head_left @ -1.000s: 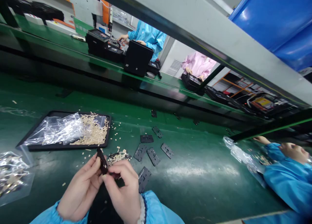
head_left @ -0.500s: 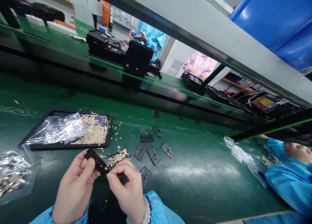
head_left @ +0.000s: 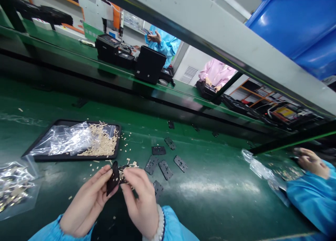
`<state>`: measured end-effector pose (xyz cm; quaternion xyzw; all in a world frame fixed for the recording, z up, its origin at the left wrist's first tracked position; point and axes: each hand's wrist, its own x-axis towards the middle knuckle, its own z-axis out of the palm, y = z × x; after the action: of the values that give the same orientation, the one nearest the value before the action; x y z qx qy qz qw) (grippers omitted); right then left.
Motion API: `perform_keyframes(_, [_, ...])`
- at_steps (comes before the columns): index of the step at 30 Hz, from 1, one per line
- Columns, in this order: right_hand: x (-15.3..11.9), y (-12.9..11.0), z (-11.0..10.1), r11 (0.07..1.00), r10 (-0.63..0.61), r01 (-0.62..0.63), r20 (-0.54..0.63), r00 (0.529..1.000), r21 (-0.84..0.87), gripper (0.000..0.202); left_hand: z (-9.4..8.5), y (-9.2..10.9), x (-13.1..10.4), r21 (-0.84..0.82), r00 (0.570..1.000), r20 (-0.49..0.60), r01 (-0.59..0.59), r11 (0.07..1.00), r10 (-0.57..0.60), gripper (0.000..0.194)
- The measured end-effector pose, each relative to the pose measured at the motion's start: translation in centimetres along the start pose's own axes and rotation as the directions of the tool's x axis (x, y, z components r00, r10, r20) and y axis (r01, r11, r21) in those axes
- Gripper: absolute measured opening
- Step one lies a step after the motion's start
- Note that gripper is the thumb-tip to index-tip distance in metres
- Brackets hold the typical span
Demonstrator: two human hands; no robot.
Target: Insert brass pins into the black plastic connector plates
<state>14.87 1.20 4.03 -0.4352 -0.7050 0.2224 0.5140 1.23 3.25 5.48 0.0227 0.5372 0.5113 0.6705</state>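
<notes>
My left hand (head_left: 90, 199) is closed around a small black plastic plate (head_left: 112, 179), held tilted on edge above the bench. Close to the plate's right side is my right hand (head_left: 141, 199), thumb and fingers brought together in a pinch. Anything between those fingertips is too small or hidden to make out. Just behind them lies a small heap of tan pieces (head_left: 131, 165) mixed with black ones, partly covered by the hand. Several flat black plates (head_left: 166, 169) with cutouts lie to the right. A black tray (head_left: 78, 158) beyond my left hand holds tan strips (head_left: 102, 143) and clear plastic bags (head_left: 69, 139).
A clear bag of shiny metallic pieces (head_left: 14, 186) lies at the left. On the right, a co-worker's hand (head_left: 312, 162) is near another plastic bag (head_left: 258, 165) and scattered tan pieces. Two people work behind the raised green shelf (head_left: 183, 89). A blue bin (head_left: 296, 27) hangs overhead.
My left hand has turned the black plate more upright and shifted it slightly right. My right hand has moved a little up and right. The co-worker's hand at right has moved up and left.
</notes>
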Motion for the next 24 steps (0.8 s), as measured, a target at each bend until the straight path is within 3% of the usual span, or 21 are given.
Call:
perform_keyframes(3, [0.4,0.5,-1.0,0.970,-0.172,0.191,0.128,0.977,-0.150,0.030,-1.0,-0.7,0.9,0.064,0.999,0.043,0.005,0.998,-0.008,0.013])
perform_keyframes(5, [0.7,0.5,-1.4,0.972,-0.170,0.187,0.127,0.977,-0.145,0.022,-2.0,-1.3,1.7,0.175,0.991,0.127,-0.070,0.982,0.048,0.015])
perform_keyframes(7, [1.0,0.3,-1.6,0.993,-0.080,0.085,0.055,0.995,-0.083,0.015,-2.8,-1.9,2.4,0.272,0.959,0.224,-0.230,0.934,0.171,0.036])
perform_keyframes(8, [1.1,0.1,-1.6,0.999,-0.005,0.005,0.018,1.000,-0.033,0.013,-3.1,-2.2,2.5,0.303,0.928,0.260,-0.341,0.890,0.267,0.045])
perform_keyframes(10, [1.3,-0.1,-1.4,0.984,0.159,-0.158,-0.006,0.987,0.076,0.013,-3.4,-2.4,2.3,0.355,0.809,0.301,-0.587,0.728,0.506,0.047])
perform_keyframes(12, [1.2,-0.2,-1.1,0.948,0.274,-0.277,0.039,0.961,0.154,0.013,-3.3,-2.4,1.5,0.422,0.688,0.354,-0.722,0.549,0.633,0.029])
perform_keyframes(13, [1.1,-0.3,-1.0,0.932,0.311,-0.316,0.054,0.949,0.178,0.010,-3.2,-2.4,1.0,0.453,0.660,0.373,-0.743,0.492,0.652,0.018])
perform_keyframes(15, [0.9,-0.4,-0.8,0.923,0.333,-0.332,0.029,0.943,0.196,0.002,-2.8,-2.3,0.0,0.488,0.655,0.355,-0.738,0.466,0.667,0.007])
perform_keyframes(17, [0.6,-0.6,-0.9,0.958,0.257,-0.250,-0.037,0.966,0.144,0.007,-2.4,-2.4,-0.9,0.477,0.676,0.281,-0.714,0.512,0.682,0.010])
perform_keyframes(19, [0.5,-0.8,-1.1,0.995,0.101,-0.099,-0.072,0.992,0.031,0.011,-2.1,-2.7,-1.4,0.423,0.699,0.203,-0.694,0.583,0.685,0.012])
perform_keyframes(21, [0.5,-1.0,-1.2,0.994,-0.043,0.037,-0.062,0.997,-0.100,0.013,-2.3,-2.9,-1.3,0.373,0.694,0.164,-0.702,0.607,0.701,0.014])
perform_keyframes(22, [0.6,-1.1,-1.3,0.983,-0.092,0.083,-0.049,0.995,-0.163,0.013,-2.6,-3.0,-1.0,0.372,0.671,0.165,-0.721,0.584,0.723,0.014])
perform_keyframes(24, [0.8,-1.1,-1.5,0.944,-0.185,0.171,-0.025,0.982,-0.281,0.013,-3.7,-3.0,-0.1,0.416,0.570,0.263,-0.795,0.441,0.779,0.014])
